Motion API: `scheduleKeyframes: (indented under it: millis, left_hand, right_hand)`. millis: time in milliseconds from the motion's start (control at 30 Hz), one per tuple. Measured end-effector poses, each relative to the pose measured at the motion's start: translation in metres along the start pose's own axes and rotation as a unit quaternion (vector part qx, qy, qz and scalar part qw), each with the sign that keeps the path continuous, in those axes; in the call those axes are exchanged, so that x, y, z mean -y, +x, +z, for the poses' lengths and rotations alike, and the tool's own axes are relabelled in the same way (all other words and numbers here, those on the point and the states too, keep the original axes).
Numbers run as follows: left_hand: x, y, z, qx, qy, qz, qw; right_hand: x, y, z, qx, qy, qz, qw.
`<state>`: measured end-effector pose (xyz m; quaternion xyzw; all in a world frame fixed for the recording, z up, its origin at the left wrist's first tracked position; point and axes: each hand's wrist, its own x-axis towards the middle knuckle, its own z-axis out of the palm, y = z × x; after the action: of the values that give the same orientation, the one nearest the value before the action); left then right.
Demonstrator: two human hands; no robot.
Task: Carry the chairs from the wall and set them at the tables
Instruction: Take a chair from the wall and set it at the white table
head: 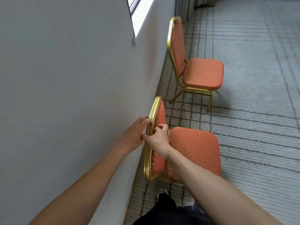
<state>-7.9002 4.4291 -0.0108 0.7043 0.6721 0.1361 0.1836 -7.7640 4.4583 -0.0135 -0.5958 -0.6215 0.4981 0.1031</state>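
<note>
- Near chair: orange padding, gold metal frame. It is stood on the carpet w/ its back close to the wall and its seat turned toward the room.
- L hand: placed on the wall side of the near chair's backrest, on the upper part of its rim. The gold frame is gripped, w/ fingers curled round it.
- R hand: laid on the seat side of the same backrest, just beside the L hand. Fingers are bent onto the orange pad and the thumb is hooked behind the rim, so the backrest is pinched.
- Both forearms are bare and are stretched fwd from the bottom of the view.
- Far chair: same type, stood further along the wall, apart from the near chair, w/ no hand on it. The legs that can be seen are on the carpet.
- Carpet: grey-blue w/ a dark line pattern.
- A window is set in the wall at the top, and a curtain is hung beyond the far chair.
- A shoe and dark trousers are seen at the bottom, by the near chair's seat.
</note>
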Motion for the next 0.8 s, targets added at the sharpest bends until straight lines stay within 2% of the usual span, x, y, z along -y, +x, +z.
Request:
scheduleKeyframes:
  millis: [133, 233, 367, 433, 500, 733, 800]
  left_hand:
    - [-0.039, 0.032, 0.009, -0.016, 0.098, 0.121, 0.988]
    - [-0.081, 0.063, 0.017, -0.008, 0.153, 0.217, 0.964]
    - [-0.165, 0.104, 0.039, -0.01, 0.134, 0.309, 0.942]
    - [-0.2, 0.117, 0.049, -0.049, 0.12, 0.331, 0.935]
    - [-0.242, 0.134, 0.062, -0.056, 0.102, 0.352, 0.929]
    - [-0.376, 0.187, 0.098, 0.037, 0.082, 0.419, 0.904]
    - [-0.414, 0.192, 0.111, 0.068, 0.111, 0.426, 0.895]
  right_hand:
    - [-0.026, -0.018, -0.047, -0.027, 0.002, 0.003, 1.0]
    - [-0.041, -0.03, -0.088, -0.06, 0.005, 0.004, 0.998]
    - [-0.08, -0.058, -0.157, -0.136, -0.016, 0.028, 0.99]
    - [-0.094, -0.068, -0.18, -0.182, -0.061, 0.028, 0.981]
    - [-0.115, -0.082, -0.209, -0.226, -0.061, 0.05, 0.971]
    - [-0.191, -0.112, -0.297, -0.344, 0.021, 0.092, 0.934]
    - [-0.209, -0.123, -0.318, -0.369, 0.038, 0.101, 0.923]
